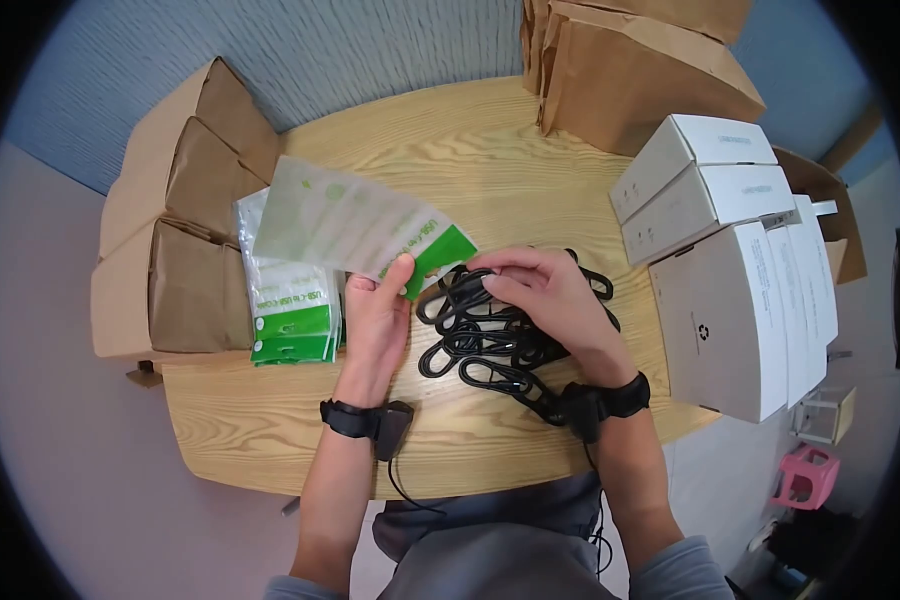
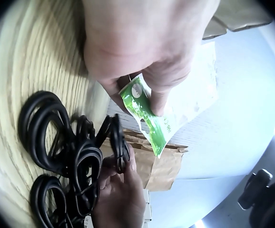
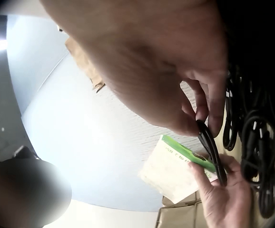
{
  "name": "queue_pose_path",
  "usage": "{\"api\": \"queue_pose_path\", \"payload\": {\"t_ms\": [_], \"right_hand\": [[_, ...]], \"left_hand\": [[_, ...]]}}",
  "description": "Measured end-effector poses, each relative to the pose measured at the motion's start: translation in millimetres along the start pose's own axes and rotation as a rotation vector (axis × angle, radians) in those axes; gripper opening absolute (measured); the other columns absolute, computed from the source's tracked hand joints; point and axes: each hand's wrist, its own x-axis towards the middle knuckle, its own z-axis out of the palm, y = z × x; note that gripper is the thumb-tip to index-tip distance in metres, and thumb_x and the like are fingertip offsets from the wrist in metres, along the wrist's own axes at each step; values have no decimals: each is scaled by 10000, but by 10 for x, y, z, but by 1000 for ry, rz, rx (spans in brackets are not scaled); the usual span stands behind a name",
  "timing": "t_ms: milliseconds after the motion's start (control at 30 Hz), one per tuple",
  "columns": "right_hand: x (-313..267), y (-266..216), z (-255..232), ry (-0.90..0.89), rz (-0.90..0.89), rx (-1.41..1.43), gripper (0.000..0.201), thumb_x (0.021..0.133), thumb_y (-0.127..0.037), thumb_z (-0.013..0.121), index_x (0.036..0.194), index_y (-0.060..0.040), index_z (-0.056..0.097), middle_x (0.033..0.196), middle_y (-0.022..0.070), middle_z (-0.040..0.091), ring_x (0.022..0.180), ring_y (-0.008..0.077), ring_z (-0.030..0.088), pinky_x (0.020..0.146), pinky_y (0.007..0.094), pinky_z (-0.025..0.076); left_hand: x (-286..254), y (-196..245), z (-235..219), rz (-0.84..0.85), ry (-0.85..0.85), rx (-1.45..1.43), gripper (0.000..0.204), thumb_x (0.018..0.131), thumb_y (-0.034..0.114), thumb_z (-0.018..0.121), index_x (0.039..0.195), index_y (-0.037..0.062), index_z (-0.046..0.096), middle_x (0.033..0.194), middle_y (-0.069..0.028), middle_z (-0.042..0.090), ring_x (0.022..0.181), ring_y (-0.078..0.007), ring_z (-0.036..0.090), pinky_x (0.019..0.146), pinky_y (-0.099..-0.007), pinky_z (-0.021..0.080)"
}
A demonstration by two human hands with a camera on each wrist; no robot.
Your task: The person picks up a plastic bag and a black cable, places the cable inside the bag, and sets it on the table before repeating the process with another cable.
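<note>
My left hand (image 1: 377,318) pinches a clear plastic packaging bag (image 1: 340,215) by its green header, thumb on top. The bag is flat and slants up to the left, with "USB-C to" print on it. My right hand (image 1: 555,300) pinches a coiled black cable (image 3: 211,151) between thumb and fingers, close to the bag's green end. Below that hand lies a pile of coiled black cables (image 1: 465,342), partly covered by the hand and wrist. In the left wrist view the held cable (image 2: 118,142) stands near the bag's green header (image 2: 144,114).
More green-headed bags (image 1: 292,325) lie stacked left of my left hand. Brown cardboard boxes (image 1: 130,270) line the table's left edge. White boxes (image 1: 710,310) stand along the right, and brown paper bags (image 1: 640,75) at the back right. A pink stool (image 1: 806,476) is on the floor.
</note>
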Motion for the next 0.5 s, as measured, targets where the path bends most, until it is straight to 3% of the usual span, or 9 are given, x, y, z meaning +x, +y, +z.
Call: {"api": "queue_pose_path", "payload": {"t_ms": [133,267,300,367,433,500], "right_hand": [[-12,-13,-19,-51,56,151,209,904,-32,574,1097,39,609,1019,51,627,901,99,610,851,238,497],[24,20,-5,-23,50,207,202,913,-62,578,1091,31,606,1019,63,623,836,116,634,727,237,537],[26,20,-8,-23,50,203,202,913,-62,578,1091,31,606,1019,63,623,836,116,634,727,237,537],[5,69,-2,24,76,273,181,901,-56,595,1066,20,607,980,56,615,786,126,643,684,226,544],[-5,127,34,73,56,294,162,891,-47,608,1039,18,602,954,50,607,772,129,642,687,223,544],[17,125,63,153,12,312,121,862,-14,631,964,17,574,887,36,578,765,124,633,704,234,553]], "left_hand": [[-21,-14,-36,8,18,40,361,894,157,654,1213,39,536,1169,-52,608,1044,-169,586,916,-335,477],[-29,7,39,28,57,-53,394,867,117,685,1219,18,539,1177,-71,610,1051,-157,588,910,-308,472],[-20,-14,10,30,44,-3,404,888,164,664,1242,35,516,1196,-57,595,1071,-166,575,910,-329,472],[-42,-22,4,23,39,49,417,909,211,642,1265,53,493,1215,-44,580,1091,-174,563,911,-351,471],[-49,-4,18,8,96,-62,361,885,145,672,1202,29,543,1170,-60,606,1018,-139,589,852,-288,478],[-44,-15,-13,6,94,-45,373,898,171,657,1222,41,524,1191,-53,595,1049,-149,580,882,-311,471]]}}
